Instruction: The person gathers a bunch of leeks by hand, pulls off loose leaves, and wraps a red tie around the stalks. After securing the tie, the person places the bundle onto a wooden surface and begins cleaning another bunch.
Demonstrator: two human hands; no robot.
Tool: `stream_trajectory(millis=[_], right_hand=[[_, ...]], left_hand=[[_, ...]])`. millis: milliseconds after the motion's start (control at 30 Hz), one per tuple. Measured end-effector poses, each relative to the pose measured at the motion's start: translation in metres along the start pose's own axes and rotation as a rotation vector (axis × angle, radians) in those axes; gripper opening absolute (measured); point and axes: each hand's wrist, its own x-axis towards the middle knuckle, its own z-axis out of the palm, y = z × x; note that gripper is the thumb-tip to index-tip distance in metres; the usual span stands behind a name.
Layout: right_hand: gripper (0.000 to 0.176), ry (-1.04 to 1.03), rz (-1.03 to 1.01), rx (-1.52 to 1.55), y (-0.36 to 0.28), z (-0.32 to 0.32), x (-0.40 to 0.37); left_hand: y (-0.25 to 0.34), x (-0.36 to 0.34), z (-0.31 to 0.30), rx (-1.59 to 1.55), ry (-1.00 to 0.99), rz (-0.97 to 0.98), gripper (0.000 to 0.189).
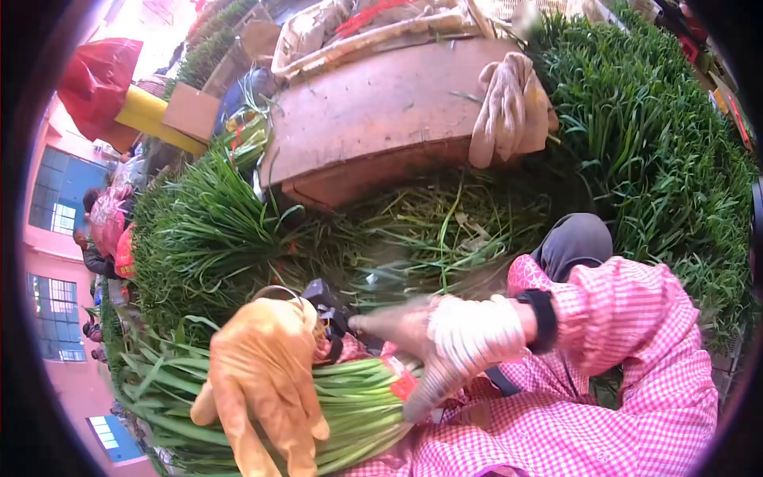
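My left hand [266,374], in an orange-yellow rubber glove, lies with its fingers spread over a bundle of long green leafy stalks [358,429]. A red band [404,381] shows on the bundle near its paler end. Beside that band is my right hand [445,342], in a pale glove with grey fingers. Its thumb reaches down by the red band and stands apart from the fingers, which are stretched out to the left and smeared by motion. Nothing shows between them. The bundle rests against the pink checked clothing.
A worn wooden box or bench [373,115] stands ahead, with a pale glove [505,103] draped over its right end. Loose stalks [445,222] litter the ground before it. Green stalks [628,135] are massed at both sides. People [110,226] are at the far left.
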Motion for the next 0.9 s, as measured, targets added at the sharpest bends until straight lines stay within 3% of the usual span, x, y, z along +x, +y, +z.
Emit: stream_trajectory(millis=[33,67,100,167,200,233,267,333,400,433,467,500,567,633,700,733,800,833,900], right_hand=[[0.101,-0.214,0.220,0.406,0.000,-0.003,0.002],[0.090,-0.319,0.226,0.295,0.013,-0.002,0.010],[0.087,-0.334,0.239,0.401,0.019,-0.003,0.013],[0.079,-0.368,0.266,0.620,0.029,0.001,0.017],[0.069,-0.326,0.212,0.901,0.038,0.008,0.020],[0.037,-0.226,0.191,0.848,0.047,0.008,0.023],[0.030,-0.187,0.118,0.827,0.053,0.005,0.026],[0.019,-0.147,0.033,0.812,0.056,-0.005,0.023],[0.031,-0.151,0.156,1.168,0.055,0.003,0.016],[0.040,-0.133,0.157,1.264,0.053,-0.005,0.013],[0.050,-0.104,0.148,1.353,0.053,-0.015,0.009],[0.052,0.037,0.166,1.418,0.056,-0.017,0.003],[0.052,0.119,0.194,1.740,0.067,-0.018,-0.002],[0.047,0.165,0.255,1.840,0.109,-0.018,-0.001],[0.044,0.217,0.167,1.886,0.160,-0.016,0.006],[0.039,0.210,0.224,1.987,0.154,-0.018,0.009],[0.040,0.301,0.312,1.913,0.167,-0.013,0.008],[0.040,0.356,0.350,1.877,0.174,-0.011,0.006],[0.042,0.347,0.475,1.820,0.164,-0.008,0.001]], left_hand=[[0.011,-0.010,-0.003,0.004,-0.006,-0.057,0.059],[0.009,-0.018,-0.011,-0.086,0.004,-0.054,0.059],[0.007,-0.030,-0.020,-0.176,0.015,-0.052,0.059],[0.024,-0.069,-0.029,-0.224,0.347,-0.273,0.063],[0.016,-0.079,-0.034,-0.328,0.545,-0.262,0.068],[0.010,-0.077,-0.042,-0.314,0.695,-0.308,0.070],[0.005,-0.075,-0.050,-0.302,0.845,-0.352,0.072],[-0.002,-0.071,-0.065,-0.099,1.063,-0.579,0.070],[-0.015,-0.080,-0.066,0.062,1.302,-0.828,0.070],[-0.029,-0.133,-0.057,-0.256,1.322,-0.497,0.070],[-0.041,-0.156,-0.048,-0.273,1.360,-0.338,0.070],[-0.050,-0.161,-0.032,-0.211,1.448,-0.223,0.070],[-0.071,-0.148,0.004,0.017,1.677,-0.019,0.070],[-0.099,-0.140,0.032,0.170,1.893,0.130,0.070],[-0.130,-0.165,0.050,0.121,2.037,0.231,0.070],[-0.146,-0.188,0.058,0.052,2.083,0.275,0.070],[-0.165,-0.226,0.070,-0.065,2.137,0.313,0.087],[-0.168,-0.206,0.065,-0.105,2.112,0.345,0.091],[-0.172,-0.180,0.069,-0.031,2.156,0.133,0.090]])
